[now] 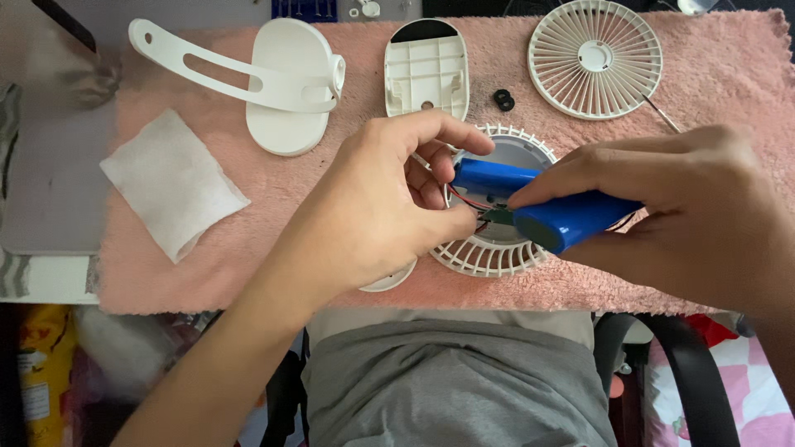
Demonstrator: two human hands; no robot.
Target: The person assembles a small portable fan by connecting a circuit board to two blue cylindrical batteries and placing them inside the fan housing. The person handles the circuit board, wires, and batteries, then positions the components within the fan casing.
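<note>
My right hand (687, 207) holds a blue cylindrical battery (571, 219) over a white round fan housing (497, 248) that lies on the pink towel (662, 141). A second blue battery (493, 176) lies just behind it, joined by thin red and black wires (468, 201). My left hand (385, 199) pinches at the wires and the housing's left edge, its fingers curled over them. A small white piece (389, 280) peeks out under my left hand.
A white fan stand with a slotted arm (273, 83), a white oval back cover (426, 70), a white round grille (595, 58), a black washer (503, 100) and a folded white tissue (170, 182) lie on the towel. A thin metal tool (662, 114) lies at the right.
</note>
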